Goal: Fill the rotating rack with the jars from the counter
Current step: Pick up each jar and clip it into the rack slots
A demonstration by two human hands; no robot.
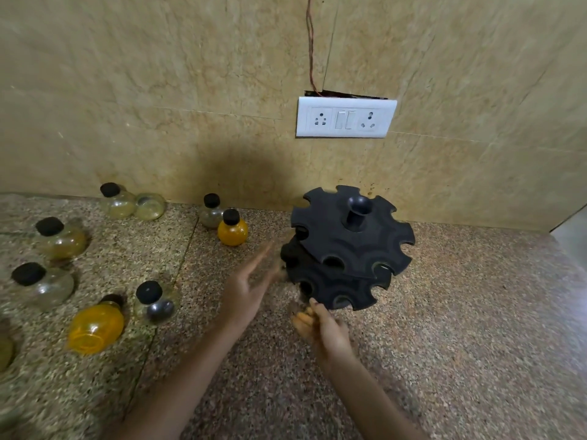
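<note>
The black two-tier rotating rack (349,249) stands on the speckled counter (460,312) near the wall, and every slot I can see is empty. My left hand (251,284) has straight, blurred fingers reaching toward the rack's left side. My right hand (320,328) is just below the lower tier's front edge, thumb up at the rim and fingers loosely curled, holding nothing. Several round black-capped jars stand to the left: an upright orange jar (232,231), a clear jar (211,214) behind it, an orange jar lying on its side (95,328) and a dark-filled jar (155,304).
More clear jars (47,285) (62,239) (119,201) sit at the far left and by the wall. A white socket panel (346,117) is on the tiled wall above the rack. Bare counter stretches to the right of the rack and in front of it.
</note>
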